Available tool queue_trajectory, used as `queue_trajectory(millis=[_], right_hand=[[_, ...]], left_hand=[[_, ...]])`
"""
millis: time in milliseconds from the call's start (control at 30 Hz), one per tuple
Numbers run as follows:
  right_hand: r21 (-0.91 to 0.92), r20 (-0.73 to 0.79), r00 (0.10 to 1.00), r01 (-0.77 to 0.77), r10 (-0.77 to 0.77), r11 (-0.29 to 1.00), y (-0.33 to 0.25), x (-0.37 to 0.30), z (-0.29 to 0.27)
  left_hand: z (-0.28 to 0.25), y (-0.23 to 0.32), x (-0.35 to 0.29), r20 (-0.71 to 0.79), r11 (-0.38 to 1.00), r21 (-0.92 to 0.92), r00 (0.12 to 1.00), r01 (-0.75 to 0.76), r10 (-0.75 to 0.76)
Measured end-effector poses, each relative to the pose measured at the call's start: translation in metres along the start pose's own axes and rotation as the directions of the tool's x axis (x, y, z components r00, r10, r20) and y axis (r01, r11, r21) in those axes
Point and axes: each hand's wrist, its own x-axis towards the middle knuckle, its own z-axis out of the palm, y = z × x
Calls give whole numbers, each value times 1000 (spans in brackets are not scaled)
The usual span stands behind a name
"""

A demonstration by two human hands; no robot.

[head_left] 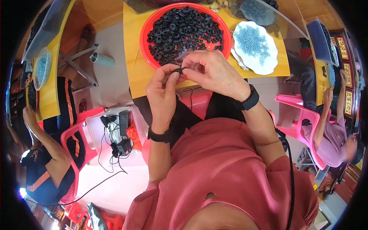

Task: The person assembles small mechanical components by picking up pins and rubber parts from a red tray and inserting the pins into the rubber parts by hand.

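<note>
Over the near rim of a round red tray [227, 43], both hands meet. My left hand [161, 90] pinches a small black plastic piece [178, 70], which looks like a cord lock, between thumb and fingers. My right hand [216, 71] is closed, with its thumb and fingertips pressed at the right end of the same piece. Whether the right fingertips also hold something tiny is hidden. Many similar black plastic pieces [184, 28] are heaped in the tray. To its right, a white scalloped plate [271, 63] carries a spread of small metallic bits, like tiny springs [251, 42].
The yellow table [140, 82] ends just before my lap. A clear bin [281, 19] stands at the back right; a thin stick [136, 57] lies left of the tray. Co-workers sit at tables on both sides. Left of my legs, a clear box [97, 132] holds black adapters and cables.
</note>
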Motion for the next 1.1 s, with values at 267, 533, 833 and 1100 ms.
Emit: queue_trajectory(millis=[267, 533, 833, 1100], right_hand=[[194, 101, 990, -117, 99, 974, 9, 1, -4], [44, 42, 997, -72, 70, 996, 5, 4, 0], [286, 185, 975, -172, 122, 943, 19, 5, -9], [423, 271, 949, -269, 162, 865, 15, 8, -9]], left_hand=[[-3, 2, 0, 45, 999, -41, 999, 32, -30], [-1, -8, 1, -10, 993, 118, 1000, 13, -12], [-3, 0, 1, 65, 990, -113, 995, 88, -81], [-10, 2, 4, 120, 944, -272, 980, 185, -158]])
